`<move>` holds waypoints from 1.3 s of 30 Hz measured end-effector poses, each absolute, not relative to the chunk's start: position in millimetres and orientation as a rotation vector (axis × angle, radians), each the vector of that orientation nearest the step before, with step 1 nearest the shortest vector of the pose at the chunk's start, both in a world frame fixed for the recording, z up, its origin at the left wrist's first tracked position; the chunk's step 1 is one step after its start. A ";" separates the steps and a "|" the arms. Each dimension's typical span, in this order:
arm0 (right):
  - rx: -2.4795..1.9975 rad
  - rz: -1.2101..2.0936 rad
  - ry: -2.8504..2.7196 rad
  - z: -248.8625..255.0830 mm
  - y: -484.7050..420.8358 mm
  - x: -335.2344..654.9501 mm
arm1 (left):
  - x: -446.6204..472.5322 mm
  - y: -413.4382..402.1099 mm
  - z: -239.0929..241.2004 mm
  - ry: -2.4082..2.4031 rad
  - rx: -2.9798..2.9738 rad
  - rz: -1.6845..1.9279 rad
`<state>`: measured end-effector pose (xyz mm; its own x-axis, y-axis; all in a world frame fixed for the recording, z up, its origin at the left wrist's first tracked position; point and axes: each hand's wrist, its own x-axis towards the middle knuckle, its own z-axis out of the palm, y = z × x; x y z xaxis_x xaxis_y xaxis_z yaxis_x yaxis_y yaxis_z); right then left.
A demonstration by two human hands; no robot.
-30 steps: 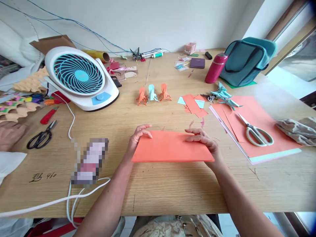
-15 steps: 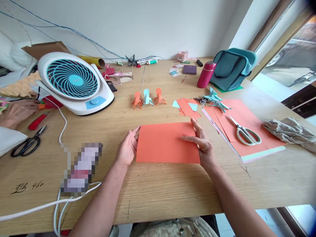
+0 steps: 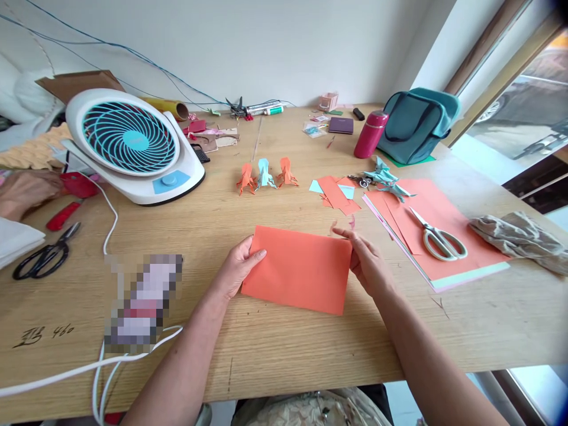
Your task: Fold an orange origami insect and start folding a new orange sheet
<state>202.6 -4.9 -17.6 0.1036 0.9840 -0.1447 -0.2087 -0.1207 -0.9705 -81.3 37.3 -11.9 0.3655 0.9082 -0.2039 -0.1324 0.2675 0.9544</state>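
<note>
Sheet (image 3: 297, 269): one, orange, held tilted over the surface (image 3: 275, 367), midway along its near edge.
Left hand (image 3: 236, 270): grasps the sheet's left side, thumb on the face, other fingers behind, seemingly bearing its weight.
Right hand (image 3: 371, 265): at the sheet's right side by its far corner, probably steadying it; whether the fingers pinch, I cannot tell.
Figures (image 3: 263, 173): three, two orange and one blue, upright in a row toward the far edge, perhaps clear of the hands.
White scissors (image 3: 419, 218): one pair, on the stack (image 3: 448, 201) toward the right edge, apparently within reach.
Bottle (image 3: 370, 137): one, near the far right corner.
</note>
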 end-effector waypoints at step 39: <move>-1.402 0.912 -2.284 -10.9 -24.2 155.0 | -49.7 2.2 4.1 0.853 2.775 0.247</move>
<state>155.0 -24.2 -10.9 -0.4733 0.8785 -0.0649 0.6816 0.3185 -0.6588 -49.7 2.2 4.1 0.8167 0.5694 0.0933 0.5311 -0.8050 0.2644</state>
